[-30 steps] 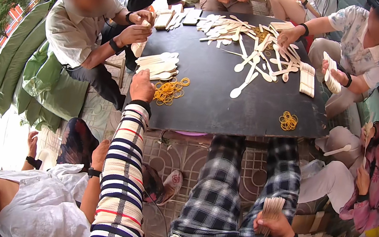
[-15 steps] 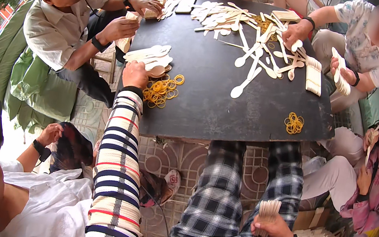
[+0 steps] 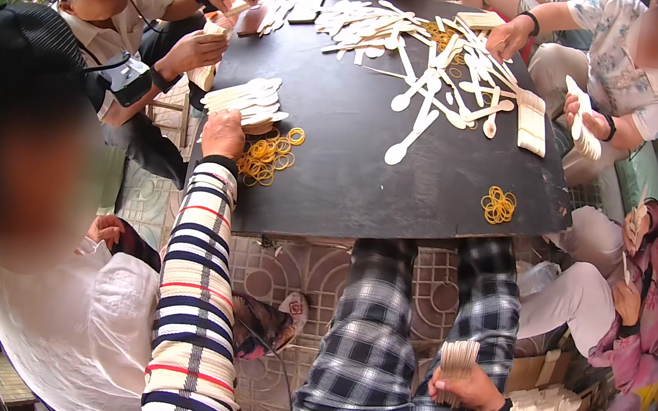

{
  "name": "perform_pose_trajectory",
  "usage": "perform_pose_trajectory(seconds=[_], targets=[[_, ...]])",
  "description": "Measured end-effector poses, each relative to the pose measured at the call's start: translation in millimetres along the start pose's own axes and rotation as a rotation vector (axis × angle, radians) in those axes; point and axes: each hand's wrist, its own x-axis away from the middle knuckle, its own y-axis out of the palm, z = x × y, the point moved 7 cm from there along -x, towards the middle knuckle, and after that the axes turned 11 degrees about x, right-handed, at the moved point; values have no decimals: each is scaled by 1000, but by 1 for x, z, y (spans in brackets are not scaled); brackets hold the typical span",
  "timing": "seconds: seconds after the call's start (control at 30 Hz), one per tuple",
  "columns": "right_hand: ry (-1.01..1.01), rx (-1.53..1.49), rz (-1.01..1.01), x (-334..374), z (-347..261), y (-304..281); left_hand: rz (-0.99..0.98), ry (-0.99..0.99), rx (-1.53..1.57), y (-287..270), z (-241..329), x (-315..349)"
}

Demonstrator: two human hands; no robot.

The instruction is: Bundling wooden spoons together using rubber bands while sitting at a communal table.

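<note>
Rubber bands (image 3: 266, 157) lay heaped near the bench's (image 3: 350, 183) left edge, my left hand (image 3: 224, 134) resting there, grip indeterminable; my right hand (image 3: 470, 390) clamped a wooden stick bundle (image 3: 456, 362) at my lap.

No packages, labels, signs, screens.

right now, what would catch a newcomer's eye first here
The black table stands out, with pale wooden spoons strewn across its far end and yellow rubber bands heaped at its near left edge. The left hand rests at those bands, beside a neat spoon stack. The right hand holds a stick bundle over the lap.
</note>
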Motion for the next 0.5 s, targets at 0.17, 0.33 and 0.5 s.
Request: perform_pose_trajectory(seconds=[0.17, 0.33, 0.5], targets=[[-102, 15, -89, 0, -6, 3, -156, -102, 38, 33, -32, -8], [-150, 46, -83, -6, 4, 2, -127, 52, -9, 39, -53, -9], [-152, 19, -67, -1, 11, -3, -3, 43, 148, 34, -32, -8]])
